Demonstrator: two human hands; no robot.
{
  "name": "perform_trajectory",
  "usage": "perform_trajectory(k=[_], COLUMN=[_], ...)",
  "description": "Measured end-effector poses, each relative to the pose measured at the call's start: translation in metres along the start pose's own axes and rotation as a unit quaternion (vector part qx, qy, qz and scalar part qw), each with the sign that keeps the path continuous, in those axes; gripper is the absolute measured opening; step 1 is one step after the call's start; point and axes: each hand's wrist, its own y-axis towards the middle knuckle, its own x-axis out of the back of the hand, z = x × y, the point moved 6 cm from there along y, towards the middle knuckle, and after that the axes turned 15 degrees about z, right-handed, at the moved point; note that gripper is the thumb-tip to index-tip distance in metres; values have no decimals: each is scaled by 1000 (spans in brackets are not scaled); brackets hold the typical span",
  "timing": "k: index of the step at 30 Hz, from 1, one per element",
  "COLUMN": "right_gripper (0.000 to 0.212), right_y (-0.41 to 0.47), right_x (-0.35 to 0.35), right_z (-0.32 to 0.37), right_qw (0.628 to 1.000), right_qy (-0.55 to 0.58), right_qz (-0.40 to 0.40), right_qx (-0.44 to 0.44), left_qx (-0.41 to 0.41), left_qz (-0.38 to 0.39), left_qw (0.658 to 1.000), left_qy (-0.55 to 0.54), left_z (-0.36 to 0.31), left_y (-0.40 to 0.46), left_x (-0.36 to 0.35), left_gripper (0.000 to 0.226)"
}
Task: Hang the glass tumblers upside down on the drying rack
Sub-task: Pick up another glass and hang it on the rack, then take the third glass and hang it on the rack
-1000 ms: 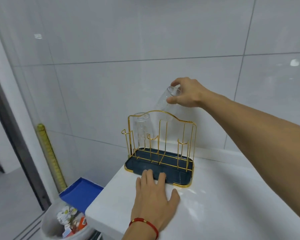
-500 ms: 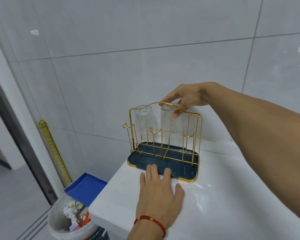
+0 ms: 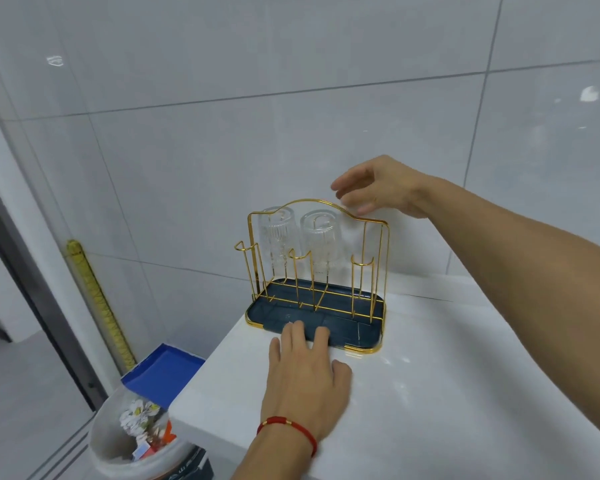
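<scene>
1. The drying rack (image 3: pixel 317 271), made of gold wire on a dark blue tray, stands on the white bench (image 3: pixel 447 375) close to the tiled wall (image 3: pixel 222 133).
2. Two ribbed glass tumblers hang upside down on the back row of the rack: the left tumbler (image 3: pixel 278 237) near the left end and the middle tumbler (image 3: pixel 321 241) just beside it, each over a wire peg.
3. The peg place at the right end of the rack carries no glass.
4. The right hand (image 3: pixel 378 188) is in the air just above and behind the top right part of the wire frame. Its grip is open, the fingers are spread and hold nothing, and they do not touch the middle tumbler.
5. The left hand (image 3: pixel 307 375) lies flat on the bench with the palm down. Its fingertips rest on the front edge of the blue tray, and its grip is open, with nothing held.
6. A red cord bracelet (image 3: pixel 288 427) is around the left wrist.
7. Below the bench on the left there is a bin (image 3: pixel 132 434) with rubbish, and a blue flat thing (image 3: pixel 163 372) leans over it.
</scene>
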Motion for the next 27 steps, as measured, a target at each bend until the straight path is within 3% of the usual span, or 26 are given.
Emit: perform_trajectory(k=[4,8,11,15,19,24,27], right_gripper=[23,18,25,34,35,28,28], right_y=[-80,-171,-242,-331,-396,-441,-469], right_x=[-3,-41,-70,-84,-75,-51,-40], right_z=[-8,-51,-81,-107,-127,-146,-151], right_qw=[989,992,986,971,944,875,777], right_qy=[3,-13,-83,-141,-165,-126,-68], right_qz=[-138,-123,-134,-179,-262,-429,-594], right_qx=[54,-2,-48,-80,-110,-187,-199], left_qx=[-18,-43,-85,-134,-209,-320,-321], left_qz=[-52,-92,-91,-88,-108,-68,-37], left_qw=[998,994,992,986,966,930,925], left_qy=[-23,-25,-23,-39,-107,-167,-201], left_z=[-2,-9,-16,-33,-98,-226,-275], left_y=[-5,-13,-20,-37,-52,-67,-70], left_x=[9,18,22,18,7,-19,-33], left_gripper=[36,21,13,11,11,16,21])
